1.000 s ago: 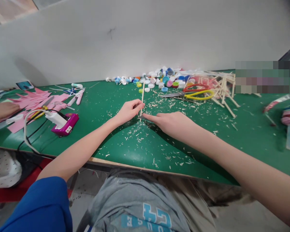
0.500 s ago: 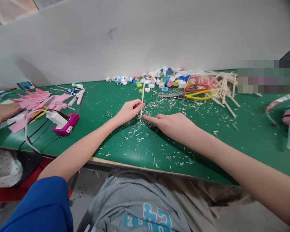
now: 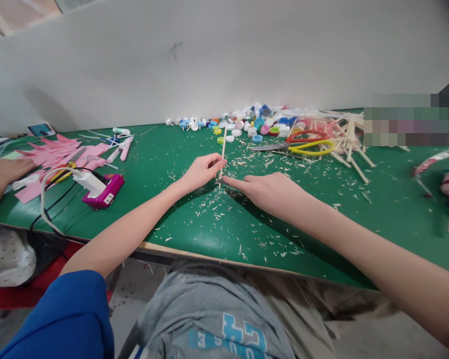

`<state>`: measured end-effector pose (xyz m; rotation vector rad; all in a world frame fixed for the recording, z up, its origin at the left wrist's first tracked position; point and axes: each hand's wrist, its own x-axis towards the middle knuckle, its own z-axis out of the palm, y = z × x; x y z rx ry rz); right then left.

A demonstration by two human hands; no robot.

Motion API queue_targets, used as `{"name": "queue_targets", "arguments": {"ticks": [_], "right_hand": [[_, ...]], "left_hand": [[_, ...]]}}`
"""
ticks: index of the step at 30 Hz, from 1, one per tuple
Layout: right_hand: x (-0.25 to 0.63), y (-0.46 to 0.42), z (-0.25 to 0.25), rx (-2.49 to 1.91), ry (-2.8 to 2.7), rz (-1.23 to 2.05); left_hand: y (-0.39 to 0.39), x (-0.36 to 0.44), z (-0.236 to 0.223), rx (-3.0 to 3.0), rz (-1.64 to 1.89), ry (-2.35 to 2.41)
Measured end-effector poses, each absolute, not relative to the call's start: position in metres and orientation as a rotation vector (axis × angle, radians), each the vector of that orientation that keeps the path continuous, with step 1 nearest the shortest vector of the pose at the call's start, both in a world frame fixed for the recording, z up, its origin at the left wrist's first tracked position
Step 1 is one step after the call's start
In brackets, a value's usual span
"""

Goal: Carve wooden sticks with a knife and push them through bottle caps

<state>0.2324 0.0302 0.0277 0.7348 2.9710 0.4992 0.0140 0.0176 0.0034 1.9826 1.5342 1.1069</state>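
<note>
I pinch a slim wooden stick [image 3: 224, 142] between the thumb and fingers of my left hand [image 3: 205, 168], closed firmly around it, over the middle of a green tabletop [image 3: 194, 237]. The index finger of my right hand [image 3: 271, 190] reaches to the stick's near end; its other fingers curl under, and I cannot tell what, if anything, they grip. Pale wood shavings [image 3: 262, 244] litter the surface around both hands. Beyond the stick, colorful bottle caps [image 3: 259, 122] crowd against a gray wall [image 3: 209, 60], beside scissors [image 3: 294, 148] with red and yellow handles and a heap of wooden sticks [image 3: 353, 137]. To my left, a white plug [image 3: 92, 184] sits in a magenta power adapter [image 3: 105, 194], near pink paper [image 3: 52, 152] and another person's hand [image 3: 11, 169].
</note>
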Motion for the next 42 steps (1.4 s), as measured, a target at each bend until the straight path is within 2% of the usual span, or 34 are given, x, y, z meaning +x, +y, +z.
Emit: {"name": "queue_targets", "arguments": {"ticks": [32,39,42], "right_hand": [[0.235,0.035,0.022,0.730,3.015,0.251],[0.232,0.026,0.024,0.816,2.988,0.510],[0.230,0.026,0.025,0.819,2.973,0.516]], "left_hand": [[0.022,0.010,0.000,1.984,1.124,1.503],[0.022,0.010,-0.001,1.993,1.123,1.505],[0.022,0.010,-0.001,2.003,1.121,1.504]]}}
